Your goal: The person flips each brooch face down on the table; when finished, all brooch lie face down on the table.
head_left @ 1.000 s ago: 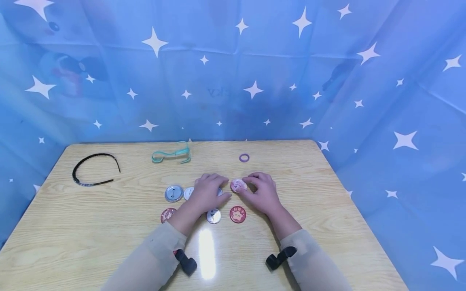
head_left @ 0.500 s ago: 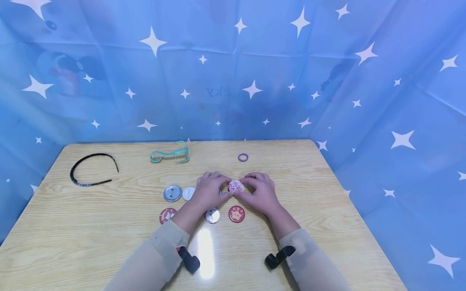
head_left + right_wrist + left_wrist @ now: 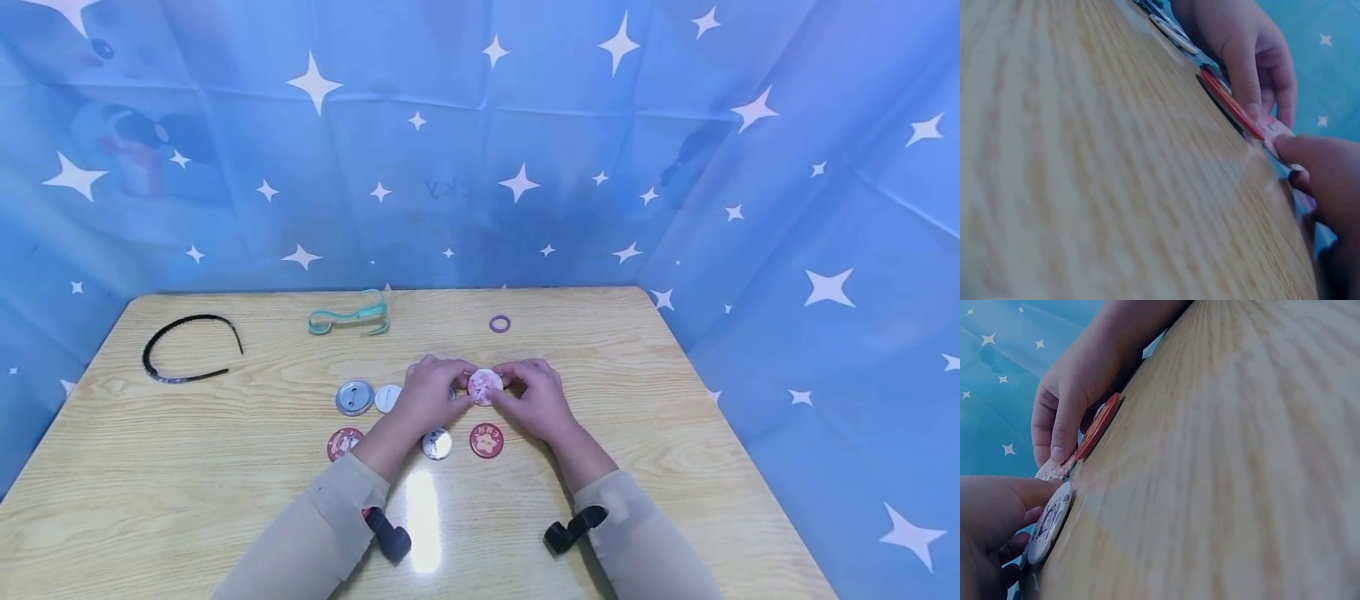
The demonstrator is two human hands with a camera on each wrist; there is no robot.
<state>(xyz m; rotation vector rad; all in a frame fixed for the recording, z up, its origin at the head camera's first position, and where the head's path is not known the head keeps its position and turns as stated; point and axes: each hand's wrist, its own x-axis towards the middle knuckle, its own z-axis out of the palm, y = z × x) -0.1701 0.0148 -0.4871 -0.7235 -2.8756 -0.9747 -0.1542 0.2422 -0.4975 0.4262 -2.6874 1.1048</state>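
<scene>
A round pink-and-white pin badge [image 3: 484, 386] is between my two hands, above the middle of the table. My left hand [image 3: 427, 392] pinches its left edge with thumb and fingers. My right hand [image 3: 534, 400] grips the other edge, its thumb on the printed face, as the right wrist view shows of the badge [image 3: 1277, 130]. Nearer me lie a red badge [image 3: 487, 441] with a star figure and a pale badge [image 3: 437, 444]. Another badge is mostly hidden behind my left hand. In the left wrist view, the pale badge [image 3: 1051, 522] is beside my left fingers.
To the left lie a badge with its pin side up [image 3: 355, 398], a white badge [image 3: 387, 398] and a red badge [image 3: 344, 443]. Farther back are a black headband [image 3: 153, 350], a turquoise strap-like item [image 3: 360, 313] and a purple hair tie [image 3: 499, 323]. A starry curtain hangs behind.
The pink badge has moved slightly left to my left hand, and its face now shows more fully. My left fingers have closed on its edge; my right hand still holds it.
</scene>
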